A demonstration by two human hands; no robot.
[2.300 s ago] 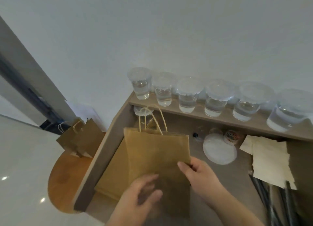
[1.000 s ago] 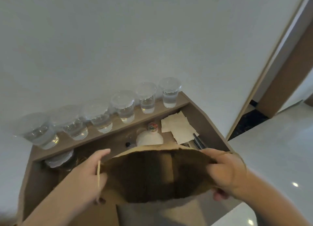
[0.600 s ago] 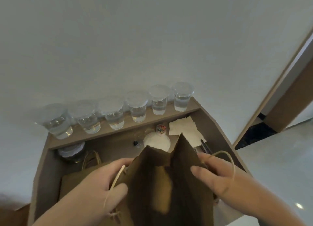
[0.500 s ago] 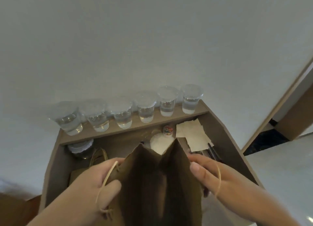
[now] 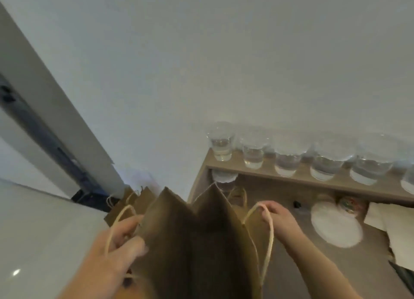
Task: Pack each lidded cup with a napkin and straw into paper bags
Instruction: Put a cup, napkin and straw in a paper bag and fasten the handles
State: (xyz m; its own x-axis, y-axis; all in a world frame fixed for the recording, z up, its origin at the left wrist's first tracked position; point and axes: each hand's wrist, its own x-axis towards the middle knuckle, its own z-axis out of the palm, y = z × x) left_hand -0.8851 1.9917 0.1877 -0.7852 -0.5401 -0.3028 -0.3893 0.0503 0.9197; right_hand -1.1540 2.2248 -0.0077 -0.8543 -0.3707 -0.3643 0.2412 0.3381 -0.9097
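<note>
A brown wooden desk (image 5: 349,254) is set against a plain white wall (image 5: 224,63), with a raised shelf (image 5: 300,175) along its back edge; pale glossy floor (image 5: 40,231) is seen to the left, beside a grey door frame (image 5: 51,110). No legible writing is found anywhere (a small round object with a coloured pattern (image 5: 351,205) sits under the shelf, too blurred to read).

Six lidded cups (image 5: 289,162) of clear liquid are counted in a row on the shelf, the rightmost cut off by the frame edge; a seventh cup (image 5: 224,179) is partly seen below the shelf's left end. A stack of white lids (image 5: 336,229) lies on the desk, and pale napkins (image 5: 396,229) are spread at the right edge. Dark straws (image 5: 403,276) are glimpsed in the lower right corner.

One open paper bag (image 5: 197,249) is held upright in the foreground, over the desk's left edge. Its left wall and twine handle are clamped in the left hand (image 5: 121,247); the right handle loop is pinched at its top by the right hand (image 5: 280,218). Further folded bags (image 5: 134,200) are seen beyond it to the left, their number not countable.
</note>
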